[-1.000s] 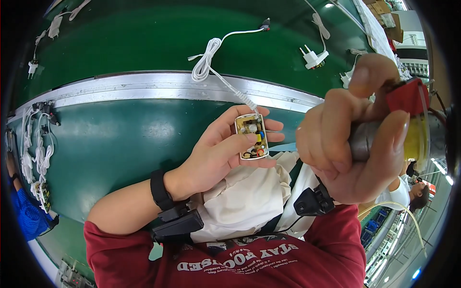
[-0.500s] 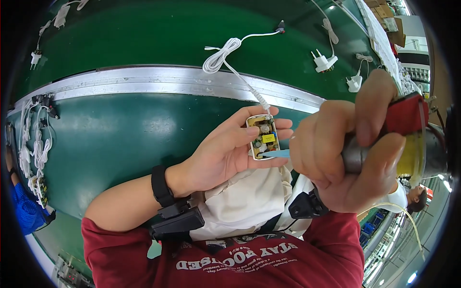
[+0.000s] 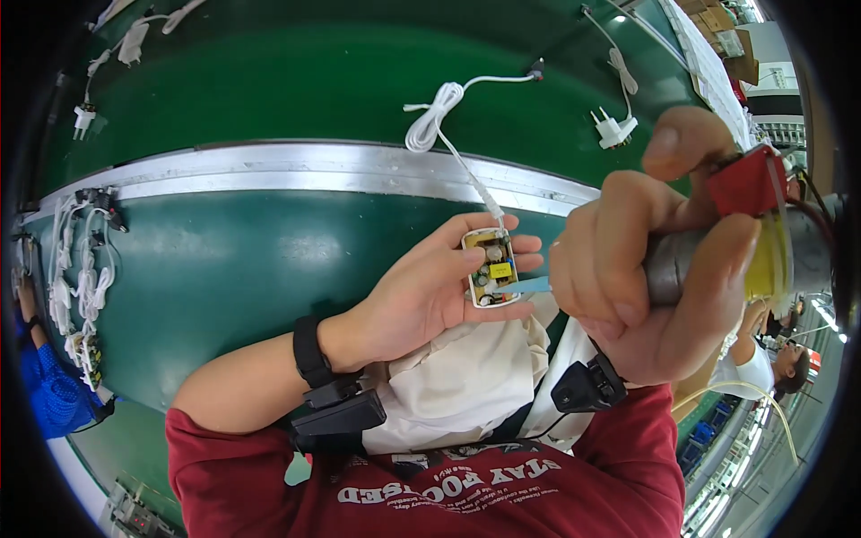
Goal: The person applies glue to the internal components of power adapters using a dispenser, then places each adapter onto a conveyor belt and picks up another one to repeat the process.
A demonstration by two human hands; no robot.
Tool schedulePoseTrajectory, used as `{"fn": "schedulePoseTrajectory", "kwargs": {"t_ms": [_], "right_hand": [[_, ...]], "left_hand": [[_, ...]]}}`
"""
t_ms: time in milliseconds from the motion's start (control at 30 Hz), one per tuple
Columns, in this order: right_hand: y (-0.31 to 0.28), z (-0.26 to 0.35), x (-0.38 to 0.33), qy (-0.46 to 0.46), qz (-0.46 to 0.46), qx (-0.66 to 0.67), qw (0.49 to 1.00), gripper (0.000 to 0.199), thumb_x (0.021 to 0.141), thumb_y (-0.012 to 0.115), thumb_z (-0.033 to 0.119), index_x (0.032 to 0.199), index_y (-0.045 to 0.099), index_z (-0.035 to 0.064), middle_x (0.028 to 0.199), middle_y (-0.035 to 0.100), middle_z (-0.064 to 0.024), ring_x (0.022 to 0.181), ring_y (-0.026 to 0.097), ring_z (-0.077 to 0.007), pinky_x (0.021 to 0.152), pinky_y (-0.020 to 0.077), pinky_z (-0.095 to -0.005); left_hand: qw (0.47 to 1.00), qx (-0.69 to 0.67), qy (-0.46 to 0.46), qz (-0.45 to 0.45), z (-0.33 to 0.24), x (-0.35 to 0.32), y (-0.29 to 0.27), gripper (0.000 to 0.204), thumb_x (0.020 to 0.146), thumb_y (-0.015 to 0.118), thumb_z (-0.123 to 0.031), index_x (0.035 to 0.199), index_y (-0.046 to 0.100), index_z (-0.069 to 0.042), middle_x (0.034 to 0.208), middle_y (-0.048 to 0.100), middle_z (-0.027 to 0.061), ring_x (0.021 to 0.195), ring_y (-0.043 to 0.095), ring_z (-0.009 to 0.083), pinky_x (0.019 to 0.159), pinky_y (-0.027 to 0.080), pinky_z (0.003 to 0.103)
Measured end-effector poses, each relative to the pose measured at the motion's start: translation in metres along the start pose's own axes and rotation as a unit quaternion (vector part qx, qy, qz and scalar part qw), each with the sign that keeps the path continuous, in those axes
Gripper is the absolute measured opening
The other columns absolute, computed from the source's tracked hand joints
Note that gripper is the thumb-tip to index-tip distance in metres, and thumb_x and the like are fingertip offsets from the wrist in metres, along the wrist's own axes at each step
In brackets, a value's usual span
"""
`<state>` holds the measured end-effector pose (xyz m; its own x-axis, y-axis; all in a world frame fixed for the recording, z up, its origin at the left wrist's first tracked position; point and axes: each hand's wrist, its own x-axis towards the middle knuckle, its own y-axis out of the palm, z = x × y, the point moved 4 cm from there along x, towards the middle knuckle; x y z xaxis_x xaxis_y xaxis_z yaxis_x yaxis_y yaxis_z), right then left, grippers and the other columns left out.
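Left hand: one bare left hand [image 3: 408, 287] is cradling an opened, small white rectangular plastic case [image 3: 500, 304] on its palm, thumb pressing along the near side.
Case contents: one tan circuit board [image 3: 482, 280] is showing its crowded parts, one bright yellow block [image 3: 500, 269] standing out among them.
Cable: one coiled white cable [image 3: 445, 95] is running from the case's far end across the rail, ending in a dark tip.
Right hand: one bare right hand [image 3: 619, 269] is gripping a grey cylindrical tool [image 3: 674, 267] with a red block [image 3: 746, 184], one finger lifting clear of the red.
Tip: one pale-blue tapered tip [image 3: 531, 285] is pointing over the board's near end; whether it is touching, I cannot tell.
Plugs beyond: two white two-pin plugs are lying there, one at right [image 3: 616, 132], one at left [image 3: 83, 119].
Left pile: several white cable bundles [image 3: 94, 285] are overlapping, too tangled for counting.
Surface: a glossy dark-green counter [image 3: 206, 242] is meeting a silver metal rail [image 3: 314, 166], with a green surface [image 3: 359, 99] stretching beyond.
Room: two co-workers are appearing, one in blue [image 3: 54, 390] at left, one in white [image 3: 752, 375] at right; cardboard boxes [image 3: 708, 16] are sitting upper right.
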<state>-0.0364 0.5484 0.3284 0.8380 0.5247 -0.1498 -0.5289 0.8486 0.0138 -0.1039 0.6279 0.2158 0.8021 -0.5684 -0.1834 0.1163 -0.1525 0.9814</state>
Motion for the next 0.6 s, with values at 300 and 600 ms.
{"fn": "schedulePoseTrajectory", "kwargs": {"t_ms": [300, 600], "right_hand": [[-0.007, 0.021, -0.004, -0.094, 0.025, 0.007, 0.995, 0.047, 0.093, 0.043, 0.05, 0.105, 0.033, 0.0057, 0.046, 0.033, 0.0023, 0.034, 0.028, -0.006, 0.033, 0.0228, -0.0217], [0.005, 0.014, -0.007, -0.101, 0.018, 0.064, 0.993, 0.041, 0.093, 0.047, 0.045, 0.101, 0.035, 0.0058, 0.046, 0.031, 0.003, 0.034, 0.028, -0.006, 0.033, 0.0226, -0.0218]], "left_hand": [[0.929, 0.357, 0.069, -0.071, -0.062, 0.026, 0.037, 0.032, 0.093, 0.045, -0.009, 0.125, 0.039, -0.006, 0.12, 0.05, 0.0114, 0.112, 0.052, 0.0198, 0.086, 0.053, 0.039], [0.329, 0.842, 0.426, -0.031, -0.148, 0.084, 0.089, 0.033, 0.079, 0.059, -0.012, 0.108, 0.051, 0.002, 0.091, 0.056, 0.0171, 0.084, 0.06, 0.0324, 0.079, 0.05, 0.039]]}}
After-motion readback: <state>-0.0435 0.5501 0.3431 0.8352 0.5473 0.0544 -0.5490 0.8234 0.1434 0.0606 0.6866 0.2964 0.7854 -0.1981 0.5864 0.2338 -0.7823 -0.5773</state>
